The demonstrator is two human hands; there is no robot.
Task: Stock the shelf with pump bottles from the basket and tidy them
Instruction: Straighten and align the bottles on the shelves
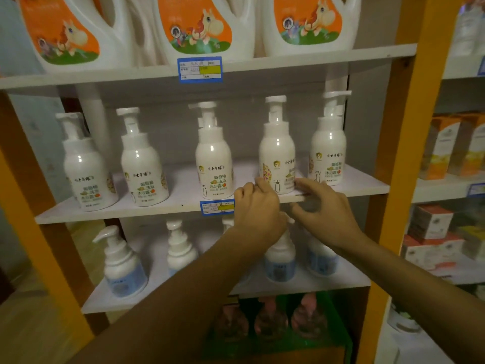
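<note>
Both hands reach up to the fourth pump bottle (277,153) on the middle shelf (183,206). The left hand (256,206) curls its fingers against the bottle's lower left side. The right hand (324,210) touches its lower right with fingers bent and thumb apart below the shelf edge; whether either truly grasps it, I cannot tell. Both forearms rise from below, converging. The bottle stands upright near the shelf's front, between the third bottle (214,156) and the fifth (328,145). A blue price tag (216,207) sits just left of the left hand.
</note>
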